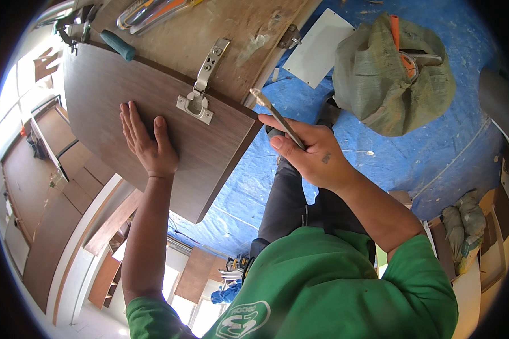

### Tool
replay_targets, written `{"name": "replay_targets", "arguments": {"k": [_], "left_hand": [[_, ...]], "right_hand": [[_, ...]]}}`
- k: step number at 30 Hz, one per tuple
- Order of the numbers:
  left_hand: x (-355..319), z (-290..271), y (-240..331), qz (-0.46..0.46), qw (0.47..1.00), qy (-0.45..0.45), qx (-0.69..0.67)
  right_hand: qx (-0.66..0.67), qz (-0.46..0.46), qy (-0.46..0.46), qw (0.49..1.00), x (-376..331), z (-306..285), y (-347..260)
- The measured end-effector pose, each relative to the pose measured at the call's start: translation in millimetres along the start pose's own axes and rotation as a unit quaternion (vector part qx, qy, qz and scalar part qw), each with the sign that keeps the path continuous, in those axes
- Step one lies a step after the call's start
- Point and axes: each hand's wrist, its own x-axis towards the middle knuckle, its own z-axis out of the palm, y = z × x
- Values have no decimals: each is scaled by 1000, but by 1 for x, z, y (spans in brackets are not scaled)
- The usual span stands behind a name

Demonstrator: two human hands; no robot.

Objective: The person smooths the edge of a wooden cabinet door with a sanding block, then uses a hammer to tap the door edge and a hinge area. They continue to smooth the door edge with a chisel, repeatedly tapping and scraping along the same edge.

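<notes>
My left hand [148,146] lies flat on a dark brown wood-grain cabinet door [195,158], fingers stretched out and thumb spread. A silver cup hinge [195,107] sits at the door's far edge, its arm reaching over the plywood board behind. Beyond the door's right corner, my right hand [316,153] grips a thin, dark, stick-like tool [281,120]. The tool slants up and left, its pale, lumpy tip apart from the door; its exact kind is unclear.
A plywood work surface [240,65] bears a teal cylindrical handle [117,46] and a dark clamp [76,25]. On the blue tarp [430,152] lie a white sheet [320,48] and an olive sack [367,73] holding orange-handled tools. Brown panels [51,243] stand at left.
</notes>
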Motion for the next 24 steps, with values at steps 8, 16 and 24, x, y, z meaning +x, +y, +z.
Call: {"name": "replay_targets", "arguments": {"k": [8, 16, 24], "left_hand": [[0, -2, 4, 11, 1000, 5, 22], [-2, -3, 4, 3, 1000, 9, 25], [-1, 0, 1, 3, 1000, 11, 19]], "right_hand": [[40, 12, 4, 999, -15, -10, -13], [-162, -82, 37, 983, -28, -14, -7], [-40, 1, 9, 999, -17, -14, -19]]}}
